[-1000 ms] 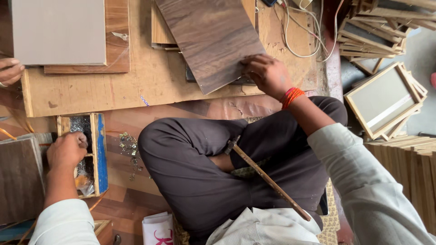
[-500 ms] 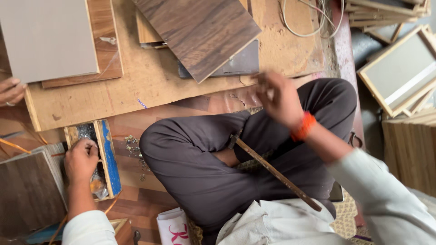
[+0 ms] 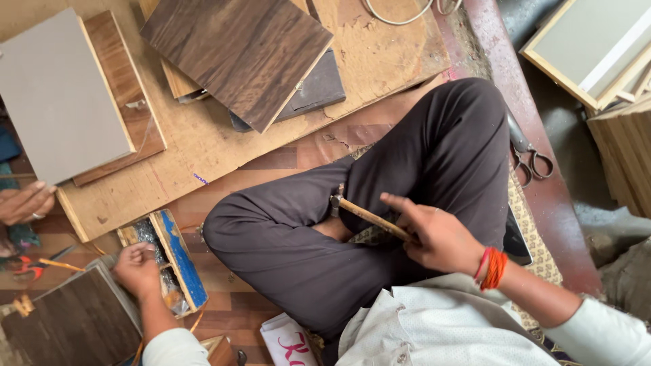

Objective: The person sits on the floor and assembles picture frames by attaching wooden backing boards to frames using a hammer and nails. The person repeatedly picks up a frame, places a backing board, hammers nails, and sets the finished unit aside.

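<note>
My right hand (image 3: 437, 237) rests in my lap, its fingers curled over the end of a wooden hammer handle, index finger stretched out. The hammer (image 3: 359, 211) lies across my crossed legs in dark trousers, its metal head pointing left. My left hand (image 3: 135, 268) sits low on the left with fingers bunched inside a small wooden box (image 3: 182, 254) with a blue side, which holds small metal bits. Whether those fingers hold anything is hidden.
A dark wood-grain board (image 3: 237, 54) and a grey board (image 3: 61, 102) lie on a plywood sheet (image 3: 386, 61). Another person's hand (image 3: 24, 202) is at the left edge. Scissors (image 3: 530, 157) lie on the right, framed panels (image 3: 590, 47) at top right, and a dark panel (image 3: 61, 325) at bottom left.
My right hand has left the dark wood-grain board, swung back toward me and come down on the hammer handle in my lap. My left hand has stayed at the box.
</note>
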Motion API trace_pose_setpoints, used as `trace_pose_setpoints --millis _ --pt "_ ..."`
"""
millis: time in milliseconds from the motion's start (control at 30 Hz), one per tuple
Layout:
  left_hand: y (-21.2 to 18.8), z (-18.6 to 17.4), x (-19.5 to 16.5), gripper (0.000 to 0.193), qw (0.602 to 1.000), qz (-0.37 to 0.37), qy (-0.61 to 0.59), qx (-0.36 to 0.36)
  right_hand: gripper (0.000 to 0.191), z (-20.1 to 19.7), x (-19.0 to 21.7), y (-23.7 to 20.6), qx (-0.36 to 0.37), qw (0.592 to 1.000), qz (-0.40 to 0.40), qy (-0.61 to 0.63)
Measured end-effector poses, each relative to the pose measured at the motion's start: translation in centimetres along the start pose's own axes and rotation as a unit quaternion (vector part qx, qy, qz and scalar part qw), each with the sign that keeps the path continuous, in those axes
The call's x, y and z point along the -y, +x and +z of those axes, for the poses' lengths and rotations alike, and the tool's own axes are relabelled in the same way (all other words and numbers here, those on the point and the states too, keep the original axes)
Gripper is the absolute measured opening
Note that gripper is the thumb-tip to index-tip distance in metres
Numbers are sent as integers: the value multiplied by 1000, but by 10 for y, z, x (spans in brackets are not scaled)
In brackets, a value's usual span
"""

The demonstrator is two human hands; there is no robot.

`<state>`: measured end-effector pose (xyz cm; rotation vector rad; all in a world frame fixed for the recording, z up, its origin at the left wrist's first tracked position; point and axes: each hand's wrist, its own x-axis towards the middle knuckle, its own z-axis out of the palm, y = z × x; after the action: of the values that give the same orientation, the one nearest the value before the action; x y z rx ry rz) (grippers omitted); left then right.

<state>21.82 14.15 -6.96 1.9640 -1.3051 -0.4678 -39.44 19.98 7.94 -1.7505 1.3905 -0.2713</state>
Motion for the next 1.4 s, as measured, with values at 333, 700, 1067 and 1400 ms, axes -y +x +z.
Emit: trace_pose_setpoints --millis 333,700,1067,1400 --pt "18 145 -207 19 956 174 -236 26 62 -29 6 30 -213 944 -1 251" --pt "26 284 -315 14 965 257 -13 48 49 -37 -4 61 -290 946 -109 -97" --pt "28 292 -305 19 965 263 1 16 49 -37 15 95 -245 949 -133 -144" --pt "30 287 -306 18 965 254 -16 58 45 -43 30 83 -279 943 -166 -80"
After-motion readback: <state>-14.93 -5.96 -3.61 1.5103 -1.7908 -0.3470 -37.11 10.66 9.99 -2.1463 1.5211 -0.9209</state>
